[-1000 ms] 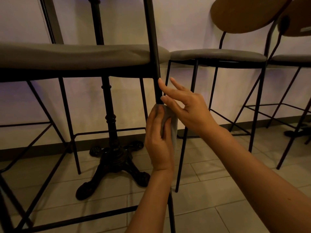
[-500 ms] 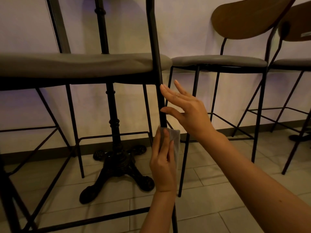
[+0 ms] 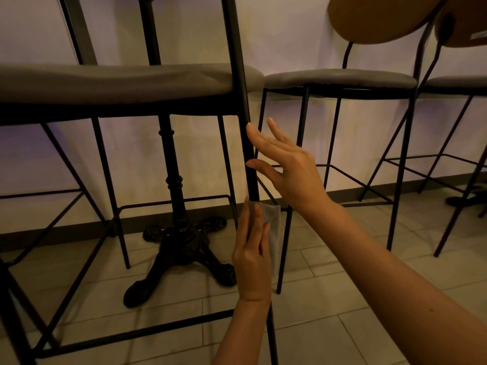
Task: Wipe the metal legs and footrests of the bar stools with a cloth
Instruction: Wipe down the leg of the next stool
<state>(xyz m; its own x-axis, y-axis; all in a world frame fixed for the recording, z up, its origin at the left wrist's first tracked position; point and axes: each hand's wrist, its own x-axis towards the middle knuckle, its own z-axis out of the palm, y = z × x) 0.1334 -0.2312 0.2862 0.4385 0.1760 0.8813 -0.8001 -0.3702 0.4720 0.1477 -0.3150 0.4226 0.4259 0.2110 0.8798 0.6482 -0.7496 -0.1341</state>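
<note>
The left hand, closed around the cloth wrapped on the near stool's leg, has slid further down since a second ago. The right hand is open, fingertips seemingly just touching the leg above, so the upper stretch looks wiped and the lower remains.

Pale wall, tiled floor, ornate table base.

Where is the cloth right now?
Centre of the head view: the cloth is wrapped round the nearest stool leg, held by the left hand, below the right hand.
</note>
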